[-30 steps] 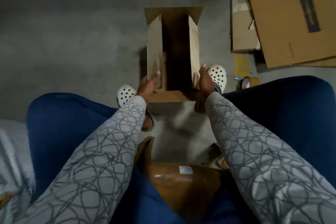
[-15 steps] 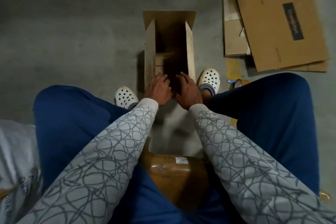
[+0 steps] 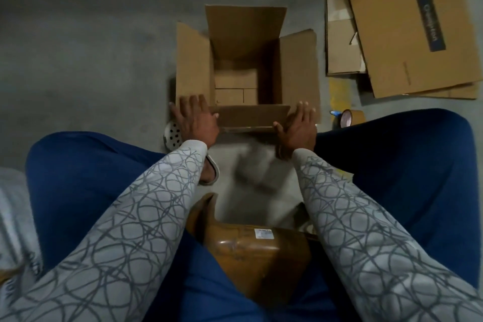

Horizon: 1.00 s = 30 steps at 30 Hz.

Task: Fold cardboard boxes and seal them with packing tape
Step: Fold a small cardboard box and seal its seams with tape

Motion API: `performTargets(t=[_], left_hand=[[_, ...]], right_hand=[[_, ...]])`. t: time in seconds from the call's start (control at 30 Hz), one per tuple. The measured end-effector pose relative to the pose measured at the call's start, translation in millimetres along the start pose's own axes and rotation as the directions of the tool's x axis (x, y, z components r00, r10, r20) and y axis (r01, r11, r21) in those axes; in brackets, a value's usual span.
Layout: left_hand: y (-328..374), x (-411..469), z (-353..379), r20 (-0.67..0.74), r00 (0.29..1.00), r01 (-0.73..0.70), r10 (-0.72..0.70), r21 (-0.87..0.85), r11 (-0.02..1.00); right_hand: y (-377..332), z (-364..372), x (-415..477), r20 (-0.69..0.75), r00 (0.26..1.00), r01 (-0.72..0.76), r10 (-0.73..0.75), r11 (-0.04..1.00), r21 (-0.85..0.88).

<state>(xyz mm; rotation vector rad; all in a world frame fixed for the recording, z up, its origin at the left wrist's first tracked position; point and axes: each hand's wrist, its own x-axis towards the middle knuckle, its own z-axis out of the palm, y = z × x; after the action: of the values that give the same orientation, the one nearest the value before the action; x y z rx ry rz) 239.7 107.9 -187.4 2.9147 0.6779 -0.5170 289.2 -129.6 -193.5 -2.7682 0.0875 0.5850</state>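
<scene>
An open brown cardboard box (image 3: pixel 248 42) stands on the concrete floor between my knees, its four top flaps spread outward and its folded bottom visible inside. My left hand (image 3: pixel 197 120) rests flat, fingers straight, on the near end of the left flap. On the near end of the right flap lies my right hand (image 3: pixel 298 127), also flat with straight fingers. The near flap (image 3: pixel 251 116) lies between the two hands. A roll of brown packing tape (image 3: pixel 351 117) sits on the floor just right of the box, beside my right knee.
Flattened cardboard sheets (image 3: pixel 407 26) are stacked at the upper right. A white perforated clog (image 3: pixel 173 136) shows under my left hand. A brown wooden stool seat (image 3: pixel 256 256) is between my legs. Bare grey floor (image 3: pixel 91 47) lies to the left.
The box went from narrow and squeezed to a wide square opening. My hands moved from the middle of the near edge apart to the left and right flaps, pressing them outward.
</scene>
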Motion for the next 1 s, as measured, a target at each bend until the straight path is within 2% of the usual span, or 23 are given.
performTargets(t=[0.07,0.13,0.3,0.4,0.5,0.6,0.7,0.83,1.0], left_hand=[[11,-4,15,-0.050,0.998,-0.034,0.040,0.109,0.993],[17,-6,34,-0.085,0.993,-0.070,0.083,0.141,0.988],[14,3,83,0.116,0.977,-0.195,0.180,0.125,0.973],[10,9,93,0.198,0.964,-0.201,0.177,0.106,0.974],[10,15,94,0.227,0.958,-0.201,0.174,0.101,0.974],[16,19,90,0.204,0.956,-0.221,0.212,0.023,0.975],[30,38,75,0.142,0.958,-0.251,0.249,0.000,0.968],[51,86,29,-0.022,0.975,-0.222,0.222,0.001,0.975],[67,158,-29,-0.223,0.943,-0.254,0.248,0.002,0.967]], right_hand=[[-3,11,0,0.014,0.997,0.081,-0.080,0.996,-0.028],[-8,20,1,0.058,0.992,0.116,-0.114,0.993,-0.029],[-16,52,13,0.275,0.924,0.297,-0.265,0.952,-0.081],[-20,68,23,0.377,0.892,0.301,-0.250,0.950,-0.082],[-20,75,27,0.410,0.886,0.296,-0.218,0.945,-0.136],[-25,75,27,0.383,0.899,0.267,-0.211,0.958,-0.100],[-33,65,35,0.290,0.923,0.271,-0.252,0.962,-0.025],[-49,40,78,0.129,0.941,0.317,-0.313,0.949,-0.004],[-70,-3,150,0.001,0.941,0.338,-0.338,0.941,-0.023]])
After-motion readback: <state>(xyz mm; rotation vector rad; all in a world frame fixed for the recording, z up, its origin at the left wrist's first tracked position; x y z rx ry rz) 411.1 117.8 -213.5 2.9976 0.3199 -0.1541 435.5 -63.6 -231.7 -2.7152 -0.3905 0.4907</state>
